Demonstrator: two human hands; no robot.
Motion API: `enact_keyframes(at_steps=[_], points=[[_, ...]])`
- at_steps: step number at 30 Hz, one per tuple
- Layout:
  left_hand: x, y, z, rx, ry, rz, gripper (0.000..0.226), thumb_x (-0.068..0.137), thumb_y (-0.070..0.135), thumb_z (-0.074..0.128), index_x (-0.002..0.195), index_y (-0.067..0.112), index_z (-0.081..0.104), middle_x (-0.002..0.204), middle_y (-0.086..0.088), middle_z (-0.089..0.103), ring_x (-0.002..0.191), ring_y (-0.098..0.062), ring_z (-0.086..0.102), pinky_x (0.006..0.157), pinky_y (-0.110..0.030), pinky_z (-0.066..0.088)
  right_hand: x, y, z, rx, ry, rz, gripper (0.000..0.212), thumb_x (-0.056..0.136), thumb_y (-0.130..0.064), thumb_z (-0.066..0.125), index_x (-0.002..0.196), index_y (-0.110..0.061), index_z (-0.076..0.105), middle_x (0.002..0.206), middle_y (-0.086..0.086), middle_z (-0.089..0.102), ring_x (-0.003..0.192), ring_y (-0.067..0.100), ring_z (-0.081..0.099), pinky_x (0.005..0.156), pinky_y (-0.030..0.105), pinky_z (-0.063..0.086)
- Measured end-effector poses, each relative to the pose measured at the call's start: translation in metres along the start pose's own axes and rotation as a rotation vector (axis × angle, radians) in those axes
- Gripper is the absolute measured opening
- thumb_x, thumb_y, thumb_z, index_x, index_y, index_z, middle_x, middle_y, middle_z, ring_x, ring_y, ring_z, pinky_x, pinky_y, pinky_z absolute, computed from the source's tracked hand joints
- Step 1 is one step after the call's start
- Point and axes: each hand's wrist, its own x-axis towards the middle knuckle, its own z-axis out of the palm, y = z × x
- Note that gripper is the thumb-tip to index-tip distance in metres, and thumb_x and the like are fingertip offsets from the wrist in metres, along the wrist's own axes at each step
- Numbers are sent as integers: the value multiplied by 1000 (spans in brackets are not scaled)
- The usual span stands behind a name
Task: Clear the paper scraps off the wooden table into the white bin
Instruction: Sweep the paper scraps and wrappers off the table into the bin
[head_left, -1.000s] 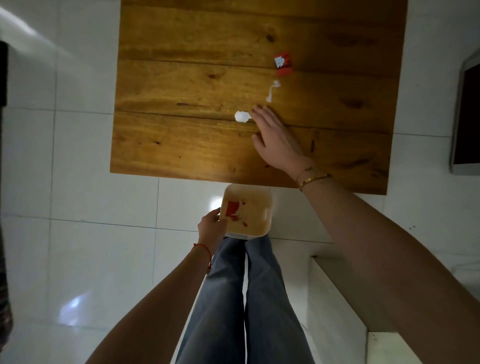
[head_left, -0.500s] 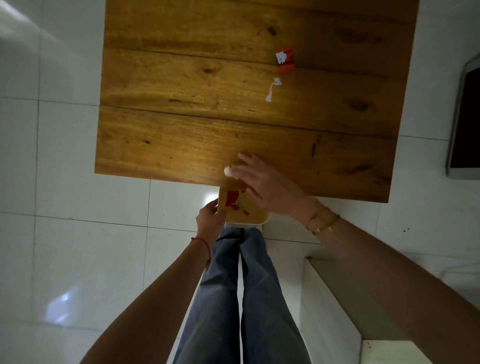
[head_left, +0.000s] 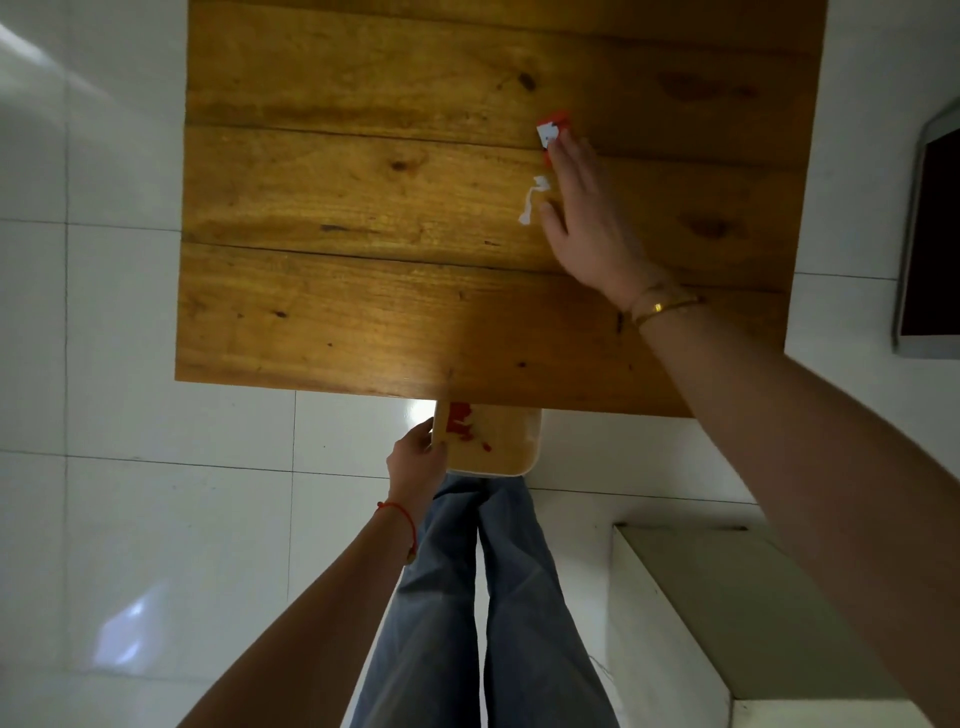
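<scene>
The right hand (head_left: 584, 208) lay flat over the far right part of the wooden worktop (head_left: 363, 208), fingers stretched out and held together, clamped on nothing; its fingertips touched the near edge of a red and white paper scrap (head_left: 550, 134). Just beside the thumb lay a thin white scrap (head_left: 532, 200) (a twisted strip), its long axis running roughly from the near side to the far side of the worktop, wider end pointing away from the person. The 2 scraps sat near each other but apart, both on the middle plank.

The left hand (head_left: 415, 460) gripped the left rim of the white bin (head_left: 519, 462), fingers curled closed on its edge. The bin was held just below the worktop's near edge, its far part hidden under the overhang. Inside it, red paper bits (head_left: 460, 418) lay against the left side, with 1 small red fleck a little apart toward the middle; the rest of its floor looked bare.

Below the bin were the person's legs in blue jeans (head_left: 467, 597), standing on a white tiled floor (head_left: 156, 364).
</scene>
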Motion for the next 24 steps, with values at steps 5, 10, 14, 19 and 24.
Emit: enact_keyframes(at_steps=[5,10,14,19,24], points=[[0,-1,1,-17,-12,3,23,90,20,45,95,21,67,85,0,68,82,-22,61,87,-40,54,15,-3,8,-79,-94,-53,57,102,-31,32,152,-10,16,162,7,6,149,21,1,119,35,0],[-4,1,0,-31,-19,18,23,91,20,44,93,22,66,85,0,68,83,-21,62,86,-39,54,-48,-18,33,-111,-159,-209,56,102,-35,27,152,-14,13,162,6,7,149,18,0,122,41,5],[-7,0,-1,-39,-4,20,25,91,20,44,100,19,68,86,0,68,80,-20,62,87,-40,53,-119,-32,59,-163,-267,-310,58,103,-38,21,153,-16,2,162,3,-3,149,17,-7,122,40,3],[-19,-3,-1,-51,13,24,21,91,22,46,91,26,67,80,1,68,64,-12,55,74,-33,52,-194,-46,79,-121,-392,-396,55,104,-38,16,153,-16,7,162,2,3,149,15,-3,122,39,4],[-39,-11,-4,-97,6,-8,29,91,36,51,107,18,68,93,-3,70,80,-20,63,84,-37,55,-228,-53,77,-31,-423,-365,51,103,-34,21,151,-16,22,159,2,21,148,16,13,121,37,13]])
